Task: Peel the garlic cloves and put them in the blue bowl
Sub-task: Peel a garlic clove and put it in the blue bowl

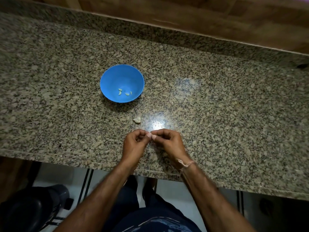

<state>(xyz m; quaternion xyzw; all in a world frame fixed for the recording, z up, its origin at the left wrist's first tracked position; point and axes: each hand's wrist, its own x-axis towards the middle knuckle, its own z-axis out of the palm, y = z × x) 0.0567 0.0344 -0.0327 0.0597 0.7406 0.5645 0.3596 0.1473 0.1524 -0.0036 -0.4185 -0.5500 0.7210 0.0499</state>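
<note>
1. Head view: left hand (133,142) and right hand (169,142), fingers curled, fingertips meeting, both pinching a small piece (152,136), mostly hidden, over the granite surface (217,106).
2. Blue bowl (115,72) beyond the hands holds peeled garlic cloves (124,93); a garlic chunk (137,120) lies between bowl and hands.

The blue bowl (117,76) stands upright, with a few small, pale peeled garlic cloves (119,93) at its bottom. One whitish garlic piece (137,120) lies near the bowl, outside it.

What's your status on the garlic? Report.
Left hand and right hand pinching a small garlic clove, mostly hidden. Few pale peeled cloves in round blue bowl. Whitish garlic lump lies loose on speckled granite counter.
</note>
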